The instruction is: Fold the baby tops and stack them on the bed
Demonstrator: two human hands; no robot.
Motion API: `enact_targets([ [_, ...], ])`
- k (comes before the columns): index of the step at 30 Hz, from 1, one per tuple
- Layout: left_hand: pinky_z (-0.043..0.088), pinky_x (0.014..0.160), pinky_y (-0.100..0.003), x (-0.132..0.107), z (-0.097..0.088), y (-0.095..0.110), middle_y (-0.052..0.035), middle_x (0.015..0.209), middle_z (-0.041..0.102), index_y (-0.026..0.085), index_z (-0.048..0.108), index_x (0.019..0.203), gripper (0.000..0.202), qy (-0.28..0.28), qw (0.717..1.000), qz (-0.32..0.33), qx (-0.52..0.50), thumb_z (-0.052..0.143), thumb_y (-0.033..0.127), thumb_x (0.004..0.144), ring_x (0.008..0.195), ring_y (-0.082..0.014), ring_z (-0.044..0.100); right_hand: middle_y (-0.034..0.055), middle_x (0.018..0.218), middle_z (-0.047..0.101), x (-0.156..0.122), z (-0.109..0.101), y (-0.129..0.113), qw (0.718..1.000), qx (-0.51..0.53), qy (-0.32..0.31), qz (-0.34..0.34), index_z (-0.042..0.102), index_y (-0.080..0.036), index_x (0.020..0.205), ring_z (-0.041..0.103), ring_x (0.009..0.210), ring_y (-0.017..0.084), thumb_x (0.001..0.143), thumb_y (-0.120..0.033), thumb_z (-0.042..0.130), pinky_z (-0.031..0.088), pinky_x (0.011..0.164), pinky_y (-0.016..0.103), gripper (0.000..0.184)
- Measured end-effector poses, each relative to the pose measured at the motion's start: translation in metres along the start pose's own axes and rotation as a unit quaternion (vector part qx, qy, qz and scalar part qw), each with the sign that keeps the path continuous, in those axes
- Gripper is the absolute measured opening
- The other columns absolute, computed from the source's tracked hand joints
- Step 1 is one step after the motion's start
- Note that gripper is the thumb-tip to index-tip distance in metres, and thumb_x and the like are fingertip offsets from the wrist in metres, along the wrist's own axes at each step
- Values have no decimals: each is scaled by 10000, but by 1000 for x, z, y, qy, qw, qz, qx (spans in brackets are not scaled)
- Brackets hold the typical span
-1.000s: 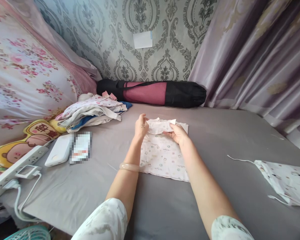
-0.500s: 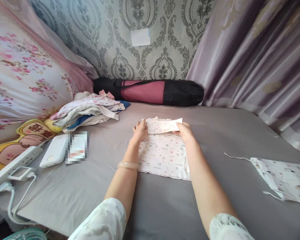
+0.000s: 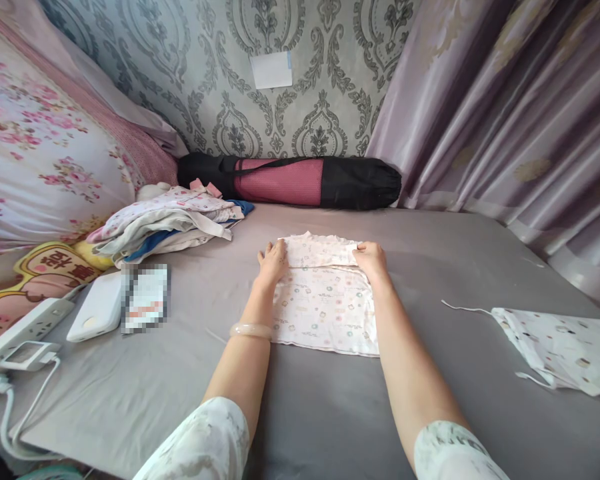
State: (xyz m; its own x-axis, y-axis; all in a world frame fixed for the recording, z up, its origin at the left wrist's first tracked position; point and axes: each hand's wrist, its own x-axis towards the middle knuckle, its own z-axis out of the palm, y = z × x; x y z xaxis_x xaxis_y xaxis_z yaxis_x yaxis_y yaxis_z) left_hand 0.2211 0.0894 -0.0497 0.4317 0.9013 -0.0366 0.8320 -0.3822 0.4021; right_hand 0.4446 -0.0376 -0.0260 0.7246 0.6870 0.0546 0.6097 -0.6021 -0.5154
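My right grip [image 3: 373, 260] is pinched closed on the folded flap [image 3: 323, 252] of the printed cloth [image 3: 325, 310], on the grey sheet [image 3: 430, 267]. My left grip [image 3: 274, 261], fingers partly spread, touches the flap's left edge; I can't tell whether it pinches. Sheet stretches right to a stringed cloth [image 3: 565, 347], cut off.

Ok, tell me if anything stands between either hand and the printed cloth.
Nothing visible does. The left hand is at the left end of the cloth's folded strip, and the right hand grips its right end. The clothes pile lies apart, farther left, and the rolled bag lies beyond, by the wall.
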Motion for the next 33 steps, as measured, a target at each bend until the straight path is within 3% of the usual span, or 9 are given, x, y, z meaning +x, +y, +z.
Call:
enact_targets([
  [4,207,1169,-604,-4,-3,1,-95,1522,442,196,358,1480,582,21,1000,10,5,298,132,904,1481,-287,240,138,1040,728,-8,-5,-7,999,-46,9,-1,721,-174,1094,672,992,259,867,-194,530,468,781,290,297],
  [8,221,1160,-605,-9,-10,13,-113,1518,440,197,404,1437,510,86,995,38,21,300,151,939,1468,-283,277,185,1118,690,-14,-8,-20,996,-77,36,-18,675,-130,1164,647,1053,276,927,-158,412,470,862,339,355],
  [12,244,1181,-502,-15,-7,40,-118,1472,498,181,444,1398,457,128,984,120,22,291,157,968,1451,-235,323,164,1329,606,-23,5,-37,982,-65,-5,-178,590,-135,1301,554,1233,254,987,-206,304,400,1028,368,430],
  [14,241,1188,-469,-18,-1,53,-118,1486,484,166,442,1401,466,109,980,167,24,305,135,957,1447,-232,331,139,1482,482,-29,17,-45,964,-66,-44,-253,493,-140,1412,413,1380,234,998,-220,266,280,1143,412,479],
  [17,217,1200,-446,-19,7,62,-134,1510,448,125,422,1416,509,61,978,195,33,339,88,915,1454,-238,316,108,1592,310,-39,35,-51,943,-94,-104,-300,337,-143,1521,219,1483,214,974,-204,277,121,1204,478,554],
  [22,221,1196,-404,-17,13,54,-133,1503,457,111,415,1416,481,17,985,167,51,272,122,957,1436,-220,343,80,1613,251,-46,46,-54,936,-124,-137,-299,287,-125,1548,177,1496,213,972,-227,261,72,1215,455,585],
  [27,186,1206,-432,-14,17,46,-124,1547,395,128,403,1447,501,25,988,127,81,241,323,1015,1465,-253,278,63,1613,252,-48,43,-53,947,-129,-116,-270,332,-134,1532,177,1495,197,1008,-299,194,84,1214,402,567],
  [33,194,1203,-458,-11,16,39,-156,1582,318,109,361,1490,596,48,991,69,101,231,431,1006,1476,-278,251,123,1617,223,-45,43,-47,960,-158,-90,-211,285,-59,1536,167,1496,219,1010,-333,209,82,1208,395,598],
])
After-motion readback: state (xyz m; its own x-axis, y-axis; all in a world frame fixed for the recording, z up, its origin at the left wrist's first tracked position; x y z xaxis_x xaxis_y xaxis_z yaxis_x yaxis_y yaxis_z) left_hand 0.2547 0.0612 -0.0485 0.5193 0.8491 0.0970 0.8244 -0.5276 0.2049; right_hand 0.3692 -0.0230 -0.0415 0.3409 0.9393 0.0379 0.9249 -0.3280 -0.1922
